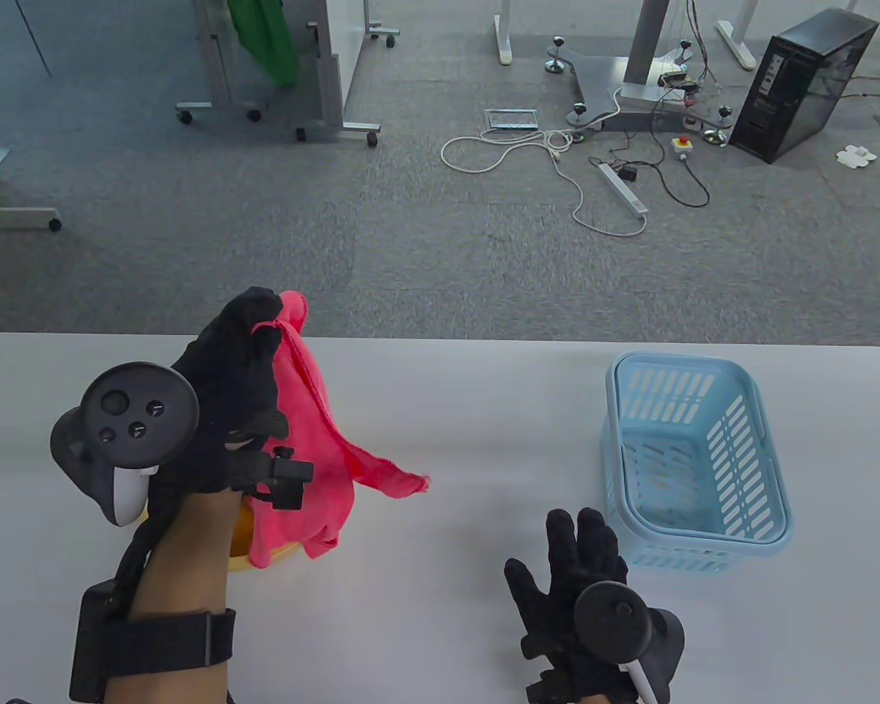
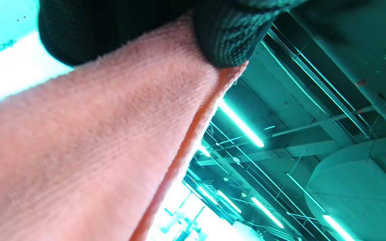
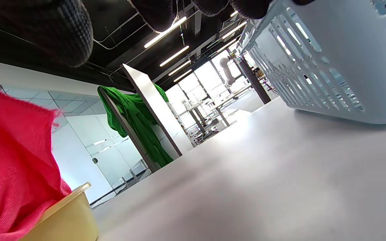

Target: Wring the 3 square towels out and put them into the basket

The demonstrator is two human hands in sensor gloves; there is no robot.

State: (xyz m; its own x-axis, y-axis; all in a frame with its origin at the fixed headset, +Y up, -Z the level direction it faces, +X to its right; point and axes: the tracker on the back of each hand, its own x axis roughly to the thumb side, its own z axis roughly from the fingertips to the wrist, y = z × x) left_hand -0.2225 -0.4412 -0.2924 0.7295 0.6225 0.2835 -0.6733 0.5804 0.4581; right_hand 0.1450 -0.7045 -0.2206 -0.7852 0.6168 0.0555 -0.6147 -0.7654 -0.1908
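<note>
My left hand (image 1: 253, 330) is raised above the table's left side and pinches the top of a pink square towel (image 1: 315, 433). The towel hangs down from it into a yellow bowl (image 1: 238, 546) that is mostly hidden behind my forearm. In the left wrist view the fingertips (image 2: 226, 36) clamp the towel (image 2: 95, 140) close to the lens. My right hand (image 1: 572, 557) lies flat on the table with straight fingers, holding nothing, just left of the light blue slotted basket (image 1: 774, 469). The right wrist view shows the towel (image 3: 8, 167) over the bowl's rim (image 3: 65, 211) and the basket wall (image 3: 330, 60).
The white table (image 1: 469, 411) runs across the whole view, its far edge just beyond the basket. No towel shows inside the basket. On the floor beyond lie cables, a power strip (image 1: 623, 192) and a black computer case (image 1: 803, 84).
</note>
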